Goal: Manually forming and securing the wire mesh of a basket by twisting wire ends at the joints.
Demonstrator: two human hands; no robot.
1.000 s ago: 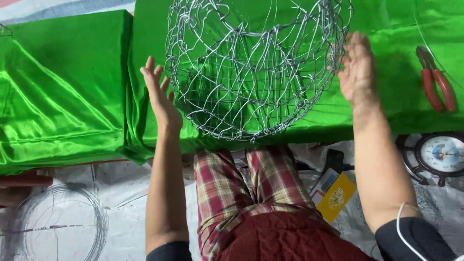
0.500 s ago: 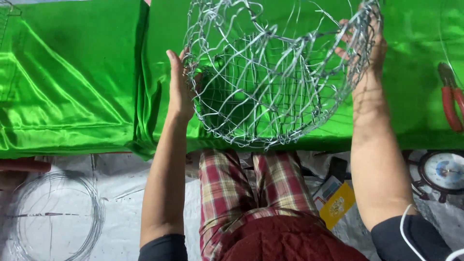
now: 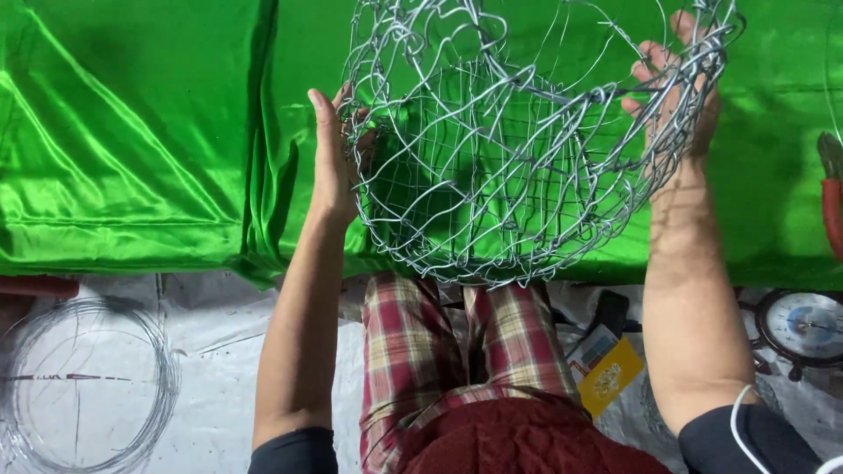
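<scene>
A round basket-shaped frame of woven silver wire (image 3: 509, 158) is held up between both hands above shiny green satin cloth (image 3: 132, 149). My left hand (image 3: 334, 158) presses flat against the frame's left side, fingers hooked into the mesh. Over on the frame's upper right rim, my right hand (image 3: 672, 92) has its fingers curled through the wire. The frame's lower edge hangs over my lap in plaid trousers (image 3: 457, 351).
A coil of thin wire (image 3: 83, 386) lies on white sheeting at lower left. Red-handled pliers (image 3: 832, 202) rest on the cloth at the right edge. A round dial scale (image 3: 803, 325) and a yellow packet (image 3: 610, 377) sit at lower right.
Both hands went from open beside the wire frame to gripping its sides. The frame has been lifted and tilted toward me, and the view has shifted a little left.
</scene>
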